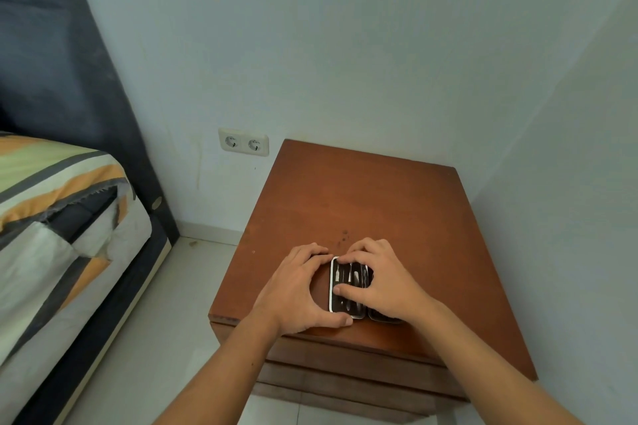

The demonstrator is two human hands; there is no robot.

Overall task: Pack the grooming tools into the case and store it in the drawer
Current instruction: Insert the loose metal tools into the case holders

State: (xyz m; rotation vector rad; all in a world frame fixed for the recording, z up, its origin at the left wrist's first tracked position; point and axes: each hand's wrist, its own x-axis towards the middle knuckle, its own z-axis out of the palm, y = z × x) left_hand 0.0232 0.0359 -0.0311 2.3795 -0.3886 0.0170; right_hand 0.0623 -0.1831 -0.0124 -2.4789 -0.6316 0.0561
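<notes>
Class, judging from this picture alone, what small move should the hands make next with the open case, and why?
Probably fold the small black white-rimmed grooming case shut: it lies open on the brown wooden nightstand, tools apparently seated inside, with the left hand and right hand already on it.

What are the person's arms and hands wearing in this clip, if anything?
Nothing that shows. Both forearms are bare up to the frame's lower edge, with no sleeve in view. The left hand and right hand carry no gloves, and no ring, watch or bracelet can be seen on the fingers or wrists. No markings or tattoos are apparent.
</notes>
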